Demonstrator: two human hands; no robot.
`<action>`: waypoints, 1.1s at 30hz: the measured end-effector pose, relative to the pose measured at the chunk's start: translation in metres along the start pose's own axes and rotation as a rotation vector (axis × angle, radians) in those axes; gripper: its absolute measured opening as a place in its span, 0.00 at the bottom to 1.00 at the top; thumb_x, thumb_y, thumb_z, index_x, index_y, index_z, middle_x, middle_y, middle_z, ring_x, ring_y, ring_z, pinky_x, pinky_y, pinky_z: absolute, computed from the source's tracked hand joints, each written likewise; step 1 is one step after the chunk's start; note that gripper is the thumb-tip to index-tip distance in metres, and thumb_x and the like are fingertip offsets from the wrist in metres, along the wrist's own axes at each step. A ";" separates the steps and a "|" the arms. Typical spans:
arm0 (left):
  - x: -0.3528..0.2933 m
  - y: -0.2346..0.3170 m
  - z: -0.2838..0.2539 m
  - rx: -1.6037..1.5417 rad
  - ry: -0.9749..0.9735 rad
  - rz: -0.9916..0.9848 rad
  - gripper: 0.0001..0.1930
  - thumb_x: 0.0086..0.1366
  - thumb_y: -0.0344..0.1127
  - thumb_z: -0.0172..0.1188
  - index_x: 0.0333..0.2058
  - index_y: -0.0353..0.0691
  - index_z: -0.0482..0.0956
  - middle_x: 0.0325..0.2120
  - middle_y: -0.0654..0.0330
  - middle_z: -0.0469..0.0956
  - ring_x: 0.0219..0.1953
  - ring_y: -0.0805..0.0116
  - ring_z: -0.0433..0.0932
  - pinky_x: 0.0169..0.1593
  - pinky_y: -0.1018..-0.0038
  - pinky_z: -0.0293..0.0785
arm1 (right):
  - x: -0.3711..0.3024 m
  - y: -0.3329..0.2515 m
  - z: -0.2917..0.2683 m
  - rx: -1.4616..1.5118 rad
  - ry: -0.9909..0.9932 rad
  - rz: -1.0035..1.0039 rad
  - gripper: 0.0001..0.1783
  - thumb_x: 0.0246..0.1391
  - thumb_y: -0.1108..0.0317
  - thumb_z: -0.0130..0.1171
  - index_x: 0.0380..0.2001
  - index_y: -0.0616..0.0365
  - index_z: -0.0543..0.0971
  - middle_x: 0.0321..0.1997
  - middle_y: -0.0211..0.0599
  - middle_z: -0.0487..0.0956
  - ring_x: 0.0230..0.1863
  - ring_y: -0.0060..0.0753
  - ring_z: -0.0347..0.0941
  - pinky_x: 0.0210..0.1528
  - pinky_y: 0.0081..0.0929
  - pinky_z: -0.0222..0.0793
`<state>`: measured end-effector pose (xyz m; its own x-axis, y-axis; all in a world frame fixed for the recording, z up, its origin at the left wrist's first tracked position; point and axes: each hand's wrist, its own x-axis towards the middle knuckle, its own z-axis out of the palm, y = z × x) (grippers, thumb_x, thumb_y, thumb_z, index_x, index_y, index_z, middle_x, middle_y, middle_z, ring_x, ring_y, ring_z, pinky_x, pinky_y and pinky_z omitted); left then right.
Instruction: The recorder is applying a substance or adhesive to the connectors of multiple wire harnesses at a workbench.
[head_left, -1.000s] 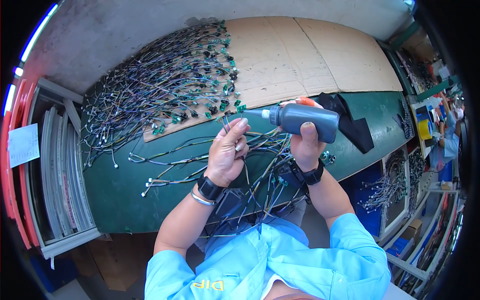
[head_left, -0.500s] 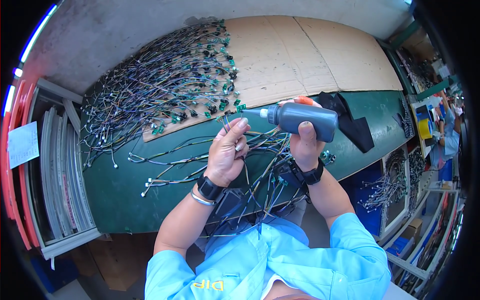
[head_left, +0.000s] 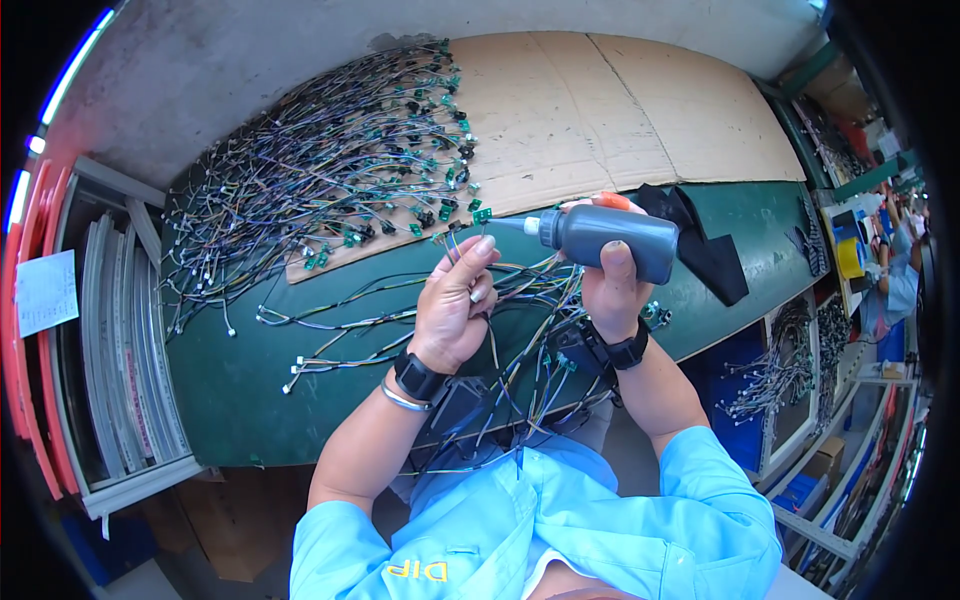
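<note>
My right hand (head_left: 615,285) grips a dark grey squeeze bottle (head_left: 615,240) that lies on its side in the air. Its white collar and thin tapered nozzle (head_left: 508,223) point left. My left hand (head_left: 460,300) pinches thin wires of a cable between thumb and fingers. Close to the nozzle's tip is a small green circuit board (head_left: 483,215); whether they touch I cannot tell. Loose cables (head_left: 370,318) with white connectors lie below my hands on the green table (head_left: 250,400), some hanging over its front edge.
A dense heap of cables (head_left: 310,150) with green boards covers the left of a cardboard sheet (head_left: 620,110). A black cloth (head_left: 700,245) lies right of the bottle. At left stands a rack of panels (head_left: 120,340). More cables hang at the right (head_left: 780,365), and another person (head_left: 900,285) is beyond.
The bottle and my right hand have shifted very slightly to the right. My left hand keeps its place and its pinch.
</note>
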<state>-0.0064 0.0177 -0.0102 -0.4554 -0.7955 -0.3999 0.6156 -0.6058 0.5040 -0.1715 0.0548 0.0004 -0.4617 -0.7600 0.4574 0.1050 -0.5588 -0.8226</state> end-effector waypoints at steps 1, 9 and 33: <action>0.000 0.000 0.000 -0.001 0.000 0.000 0.12 0.55 0.34 0.64 0.36 0.42 0.72 0.28 0.64 0.74 0.15 0.84 0.59 0.18 0.84 0.51 | 0.000 0.000 0.000 0.000 0.000 0.000 0.32 0.48 0.51 0.60 0.48 0.66 0.66 0.41 0.48 0.73 0.44 0.41 0.72 0.30 0.26 0.74; 0.000 0.001 -0.001 -0.012 -0.013 -0.005 0.12 0.55 0.34 0.64 0.36 0.42 0.72 0.28 0.64 0.74 0.15 0.83 0.59 0.18 0.85 0.51 | 0.000 -0.001 -0.001 -0.010 -0.036 0.010 0.32 0.48 0.51 0.60 0.48 0.66 0.66 0.41 0.47 0.73 0.43 0.40 0.72 0.29 0.26 0.74; 0.002 0.001 -0.005 -0.058 -0.066 -0.054 0.08 0.57 0.33 0.61 0.34 0.42 0.73 0.26 0.65 0.74 0.15 0.83 0.60 0.18 0.84 0.52 | 0.001 0.002 -0.003 0.035 0.038 0.059 0.32 0.46 0.52 0.60 0.47 0.66 0.67 0.41 0.47 0.73 0.41 0.39 0.73 0.28 0.25 0.74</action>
<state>-0.0032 0.0157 -0.0144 -0.5293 -0.7620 -0.3730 0.6240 -0.6476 0.4374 -0.1743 0.0537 -0.0020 -0.4871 -0.7790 0.3948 0.1631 -0.5252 -0.8352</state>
